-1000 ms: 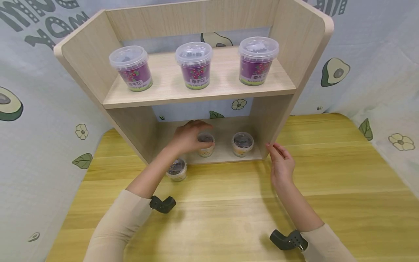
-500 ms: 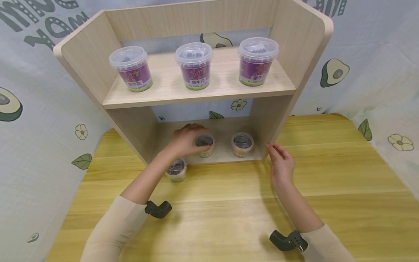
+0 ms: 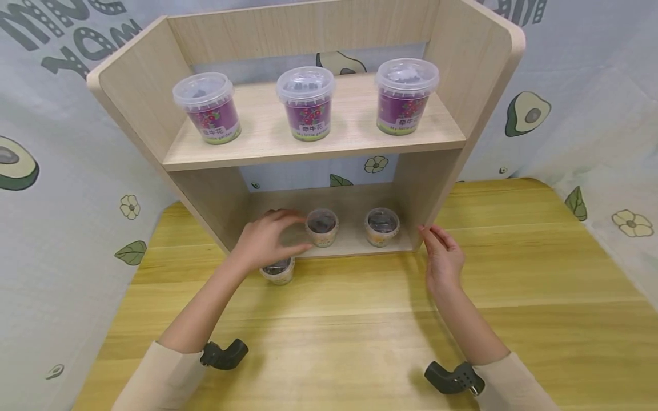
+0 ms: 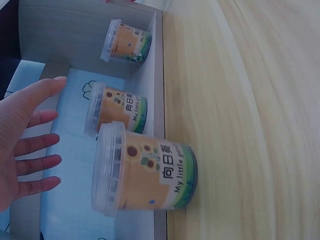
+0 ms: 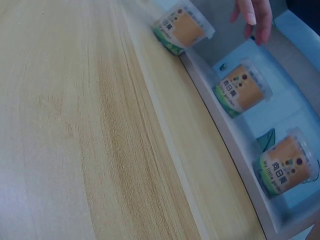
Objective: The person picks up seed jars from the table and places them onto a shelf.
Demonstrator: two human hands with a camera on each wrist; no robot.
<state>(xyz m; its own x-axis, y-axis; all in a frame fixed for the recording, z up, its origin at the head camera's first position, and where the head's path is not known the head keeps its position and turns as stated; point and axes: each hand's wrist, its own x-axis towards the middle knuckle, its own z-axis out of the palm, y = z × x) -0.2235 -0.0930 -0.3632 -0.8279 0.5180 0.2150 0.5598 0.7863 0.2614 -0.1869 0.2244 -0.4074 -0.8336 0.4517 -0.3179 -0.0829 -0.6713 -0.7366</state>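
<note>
My left hand (image 3: 264,237) hovers with fingers spread before the lower level of a wooden desktop shelf (image 3: 313,153). Its fingertips point at the middle orange-labelled lidded plant-kit cup (image 3: 322,228), which stands on the bottom board. To the right on that board is a similar cup (image 3: 381,227). A third orange-labelled cup (image 4: 150,172) stands on the table at the shelf's front left edge; in the head view the left hand partly covers it. My right hand (image 3: 443,260) holds the lower front edge of the right side panel with thumb and fingertips.
Three purple-labelled lidded cups stand in a row on the upper shelf board: left (image 3: 208,108), middle (image 3: 307,104) and right (image 3: 406,97). The wood-grain table (image 3: 349,337) extends in front. Behind hangs a patterned cloth (image 3: 576,125).
My left hand has let go of the middle orange-labelled cup and drawn back to the left, toward me. The right hand stays at the side panel.
</note>
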